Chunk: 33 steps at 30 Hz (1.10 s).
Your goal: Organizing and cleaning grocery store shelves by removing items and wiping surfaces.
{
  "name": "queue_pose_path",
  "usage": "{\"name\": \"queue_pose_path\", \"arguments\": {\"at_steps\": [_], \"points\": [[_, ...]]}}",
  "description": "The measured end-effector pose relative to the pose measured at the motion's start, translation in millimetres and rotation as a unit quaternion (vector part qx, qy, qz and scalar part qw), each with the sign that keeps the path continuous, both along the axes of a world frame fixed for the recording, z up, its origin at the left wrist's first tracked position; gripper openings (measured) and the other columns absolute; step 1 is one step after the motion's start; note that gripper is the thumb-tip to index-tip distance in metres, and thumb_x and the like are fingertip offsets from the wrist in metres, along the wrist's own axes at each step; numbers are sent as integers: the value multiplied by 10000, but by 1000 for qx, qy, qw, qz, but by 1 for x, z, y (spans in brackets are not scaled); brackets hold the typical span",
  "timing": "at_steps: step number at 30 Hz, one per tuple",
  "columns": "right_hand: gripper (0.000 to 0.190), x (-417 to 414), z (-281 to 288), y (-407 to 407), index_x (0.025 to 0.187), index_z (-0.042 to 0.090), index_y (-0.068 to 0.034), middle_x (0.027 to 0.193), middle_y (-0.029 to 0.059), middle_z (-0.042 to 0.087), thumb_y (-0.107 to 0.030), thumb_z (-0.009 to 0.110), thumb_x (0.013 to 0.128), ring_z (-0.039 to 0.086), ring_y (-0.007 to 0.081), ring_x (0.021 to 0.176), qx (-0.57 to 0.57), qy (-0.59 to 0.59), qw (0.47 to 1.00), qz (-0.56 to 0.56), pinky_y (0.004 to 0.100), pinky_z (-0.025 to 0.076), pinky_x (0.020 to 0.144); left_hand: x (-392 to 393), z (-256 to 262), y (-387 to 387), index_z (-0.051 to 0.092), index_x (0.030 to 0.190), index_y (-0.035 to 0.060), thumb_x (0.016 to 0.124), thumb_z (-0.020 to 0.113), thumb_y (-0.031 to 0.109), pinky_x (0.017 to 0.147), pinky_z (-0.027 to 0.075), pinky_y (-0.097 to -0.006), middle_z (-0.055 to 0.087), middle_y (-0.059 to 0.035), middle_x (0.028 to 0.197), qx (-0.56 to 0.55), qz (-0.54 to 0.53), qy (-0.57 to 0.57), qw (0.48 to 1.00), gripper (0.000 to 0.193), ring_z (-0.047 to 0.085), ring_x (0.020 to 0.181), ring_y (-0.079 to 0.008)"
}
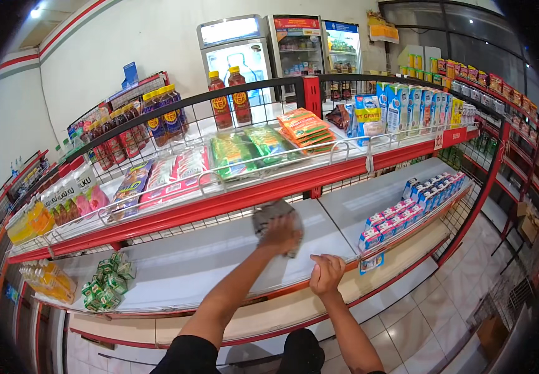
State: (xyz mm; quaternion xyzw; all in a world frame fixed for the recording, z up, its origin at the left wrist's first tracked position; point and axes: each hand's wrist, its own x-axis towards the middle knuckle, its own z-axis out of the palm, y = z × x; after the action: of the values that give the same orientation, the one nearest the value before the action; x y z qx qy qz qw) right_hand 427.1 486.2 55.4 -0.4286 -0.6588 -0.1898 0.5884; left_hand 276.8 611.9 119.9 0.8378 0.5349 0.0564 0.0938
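A grey cloth (269, 212), blurred, lies under my left hand (282, 234) on the white middle shelf (190, 262). The fingers of that hand press on the cloth near the middle of the shelf. At the shelf's front edge is my right hand (328, 275), with its fingers curled; whether they grip the edge is unclear. Small blue and pink drink cartons (391, 219) stand in rows to the right of my right hand. On the left of the same shelf sit green and white cartons (110, 280), some of them tilted, beside yellow bottles (50, 280).
Above the middle shelf runs a red-fronted upper shelf (251, 196) with a wire rail, green packs (251, 149), orange sachets (307, 128) and bottles. A lower beige shelf (251, 318) lies beneath. Drink fridges (297, 46) stand behind, and another stocked rack (508, 154) rises at right.
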Motion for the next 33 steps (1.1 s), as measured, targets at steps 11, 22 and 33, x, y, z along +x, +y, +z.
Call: {"name": "queue_pose_path", "arguments": {"at_steps": [11,22,33], "points": [[224,-1,-2,4,1041,636,-67,1180,84,661,-162,512,881,604,238,923,-18,0,999,29,398,398,862,-22,-25,-8,293,1504,109,944,554,411,1182,157,-501,214,-190,1575,-32,-439,-77,895,688,147,1456,-426],[245,-2,2,2,1007,675,-66,1135,65,699,-170,497,874,630,218,953,8,-12,1000,8,364,412,855,33,-43,66,450,1424,145,960,506,464,1144,246,-530,361,-139,1520,85,-309,-136,937,566,284,1422,-381],[292,1,7,0,1077,673,-43,1188,95,677,-170,475,905,602,242,1115,4,-15,1000,19,375,402,912,6,-14,-26,448,1439,181,993,441,377,1189,107,-536,253,-85,1583,-12,-485,-28,874,488,139,1479,-340]]}}
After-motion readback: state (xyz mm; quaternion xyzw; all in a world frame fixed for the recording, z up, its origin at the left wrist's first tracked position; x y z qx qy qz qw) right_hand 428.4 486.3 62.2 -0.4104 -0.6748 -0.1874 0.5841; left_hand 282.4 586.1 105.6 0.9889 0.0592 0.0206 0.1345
